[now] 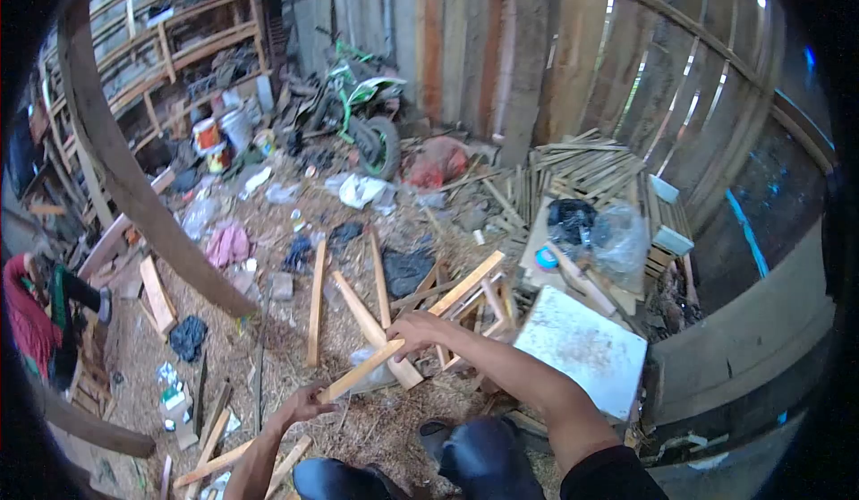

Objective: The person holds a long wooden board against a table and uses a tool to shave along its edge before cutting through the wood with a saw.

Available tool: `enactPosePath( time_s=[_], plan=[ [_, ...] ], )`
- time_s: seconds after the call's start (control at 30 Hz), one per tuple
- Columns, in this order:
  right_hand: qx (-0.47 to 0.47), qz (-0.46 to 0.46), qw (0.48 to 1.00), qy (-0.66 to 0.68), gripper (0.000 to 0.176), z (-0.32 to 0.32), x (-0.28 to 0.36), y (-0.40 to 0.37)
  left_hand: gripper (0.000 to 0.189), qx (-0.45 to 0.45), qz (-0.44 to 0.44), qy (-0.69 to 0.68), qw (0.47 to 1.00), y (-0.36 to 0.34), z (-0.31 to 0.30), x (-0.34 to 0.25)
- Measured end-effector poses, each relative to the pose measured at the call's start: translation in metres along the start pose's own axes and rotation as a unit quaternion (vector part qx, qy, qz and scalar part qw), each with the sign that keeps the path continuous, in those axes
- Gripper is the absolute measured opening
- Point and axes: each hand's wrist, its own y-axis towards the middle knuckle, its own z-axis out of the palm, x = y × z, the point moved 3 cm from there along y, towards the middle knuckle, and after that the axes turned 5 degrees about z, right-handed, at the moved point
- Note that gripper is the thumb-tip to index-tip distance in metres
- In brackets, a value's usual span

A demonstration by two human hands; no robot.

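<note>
Slat position: you hold a wooden slat point(452, 296) low in front of your knees, above loose slats point(369, 321) scattered on the littered floor.
Left hand: your left hand point(307, 403) wraps the near end, fingers curled shut around it.
Right hand: your right hand point(419, 328) clamps the slat near its middle, fingers pressed together over the top.
Long axis: diagonal, running from near-left to far-right; the far end points toward the stacked slats point(582, 164) by the plank wall.
Step in hand: seemingly a two-handed hold, with the slat raised off the scatter.
Next move: it calls for firm grips and a far end clear of the white board point(586, 350) beside it.
</note>
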Motion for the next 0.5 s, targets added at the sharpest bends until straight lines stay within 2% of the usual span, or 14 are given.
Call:
enactPosePath(
  time_s=[0.07, 0.1, 0.17, 0.2, 0.23, 0.3, 0.37, 0.43, 0.5],
  plan=[
    [0.031, 0.016, 0.999, 0.033, 0.066, -0.01, -0.025, 0.011, 0.063, 0.01, 0.09, 0.025, 0.996, 0.042, -0.006, 0.004],
    [0.012, 0.009, 0.999, 0.044, 0.066, -0.037, -0.001, -0.063, 0.063, 0.008, 0.087, 0.048, 0.995, -0.006, -0.002, -0.047],
    [-0.061, 0.057, 0.996, 0.041, 0.057, -0.067, -0.018, -0.116, 0.062, 0.012, 0.113, 0.041, 0.993, 0.013, 0.006, -0.083],
    [-0.063, 0.06, 0.995, 0.042, 0.057, -0.074, -0.028, -0.137, 0.062, 0.007, 0.163, 0.071, 0.984, 0.005, 0.005, -0.12],
    [-0.083, 0.081, 0.993, 0.034, 0.056, -0.08, -0.038, -0.157, 0.062, 0.009, 0.164, 0.072, 0.984, 0.016, 0.009, -0.134],
    [-0.104, 0.1, 0.989, 0.028, 0.056, -0.091, -0.054, -0.195, 0.063, 0.018, 0.252, 0.127, 0.959, 0.045, 0.015, -0.155],
    [-0.145, 0.153, 0.977, 0.01, 0.053, -0.098, -0.071, -0.234, 0.063, 0.044, 0.229, 0.157, 0.96, 0.039, 0.014, -0.219],
    [-0.141, 0.19, 0.971, 0.014, 0.053, -0.105, -0.078, -0.271, 0.064, 0.057, 0.3, 0.219, 0.927, 0.065, 0.024, -0.246],
    [-0.154, 0.228, 0.961, 0.008, 0.051, -0.101, -0.092, -0.303, 0.065, 0.056, 0.366, 0.185, 0.91, 0.064, 0.031, -0.284]
  ],
)
